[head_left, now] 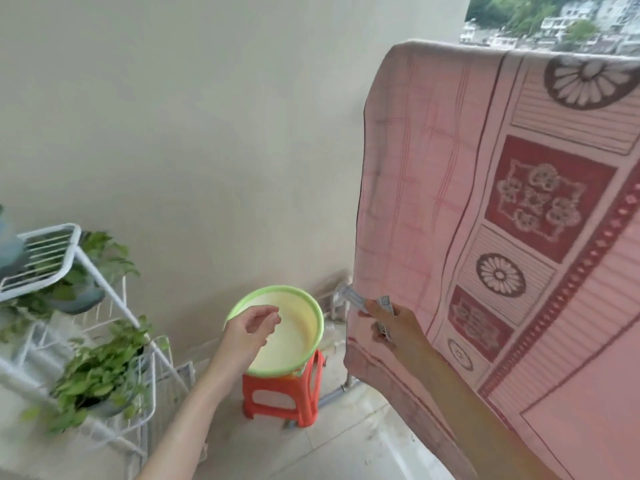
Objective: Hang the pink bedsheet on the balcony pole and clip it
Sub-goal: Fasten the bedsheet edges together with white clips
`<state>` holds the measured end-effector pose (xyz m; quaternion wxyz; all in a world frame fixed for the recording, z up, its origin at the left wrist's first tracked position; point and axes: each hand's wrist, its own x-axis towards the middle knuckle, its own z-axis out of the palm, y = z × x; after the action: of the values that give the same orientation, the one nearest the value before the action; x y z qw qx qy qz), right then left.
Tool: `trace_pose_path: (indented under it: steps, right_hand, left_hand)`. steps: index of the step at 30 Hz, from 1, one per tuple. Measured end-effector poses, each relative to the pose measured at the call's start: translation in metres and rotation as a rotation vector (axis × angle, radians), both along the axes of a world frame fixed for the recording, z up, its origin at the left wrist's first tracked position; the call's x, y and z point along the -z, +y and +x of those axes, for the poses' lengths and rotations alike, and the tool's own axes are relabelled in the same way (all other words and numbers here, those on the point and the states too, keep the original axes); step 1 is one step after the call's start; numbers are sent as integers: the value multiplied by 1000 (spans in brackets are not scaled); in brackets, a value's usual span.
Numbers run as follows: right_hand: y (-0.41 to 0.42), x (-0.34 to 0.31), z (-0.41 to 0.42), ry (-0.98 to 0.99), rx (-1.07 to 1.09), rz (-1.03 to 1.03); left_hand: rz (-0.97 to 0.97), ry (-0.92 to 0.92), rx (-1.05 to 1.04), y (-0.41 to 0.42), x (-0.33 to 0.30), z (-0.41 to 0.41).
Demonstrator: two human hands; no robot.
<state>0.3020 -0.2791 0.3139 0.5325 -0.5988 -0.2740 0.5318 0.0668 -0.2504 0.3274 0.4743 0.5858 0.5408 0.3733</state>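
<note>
The pink bedsheet (502, 209), patterned with dark red panels and flower wheels, hangs draped over a pole at the upper right; the pole itself is hidden under the cloth. My right hand (393, 323) grips pale grey clips (360, 301) in front of the sheet's lower left edge. My left hand (254, 329) hovers with loosely curled fingers over a green-rimmed basin (311, 306) and holds nothing.
The basin sits on a red plastic stool (280, 398) by the cream wall. A white wire rack (69, 306) with leafy potted plants (100, 375) stands at the left. Grey metal bars of a frame (337, 393) run along the tiled floor under the sheet.
</note>
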Motion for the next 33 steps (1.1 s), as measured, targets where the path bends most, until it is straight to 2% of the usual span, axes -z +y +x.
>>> trace_pose_path:
  steps: [6, 14, 19, 22, 28, 33]
  right_hand:
    - [86, -6, 21, -197, 201, 105]
    - [159, -20, 24, -552, 491, 148]
    - [170, -29, 14, -748, 538, 12]
    - [171, -39, 11, -803, 600, -40]
    - [188, -66, 6, -858, 671, -36]
    - [201, -91, 5, -873, 731, 45]
  left_hand:
    - [-8, -6, 275, 139, 5, 50]
    - [159, -25, 780, 296, -42, 135]
    - [100, -186, 1052, 344, -83, 204]
    - [51, -369, 1207, 354, -99, 230]
    - [20, -705, 1293, 356, -146, 247]
    - [63, -793, 1206, 367, -186, 255]
